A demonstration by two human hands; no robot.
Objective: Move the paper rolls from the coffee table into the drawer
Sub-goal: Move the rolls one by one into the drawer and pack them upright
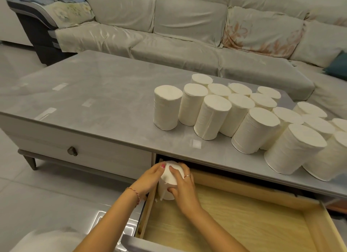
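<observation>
Fingers (173,172) of both hands are wrapped around one paper roll (170,178): the left hand (150,180) on its left side, the right hand (185,187) on its right. The roll stands upright in the far left corner of the open drawer (244,227), against the left wall. The remaining paper rolls (244,116) stand clustered along the right half of the tabletop (90,86), near its front edge.
</observation>
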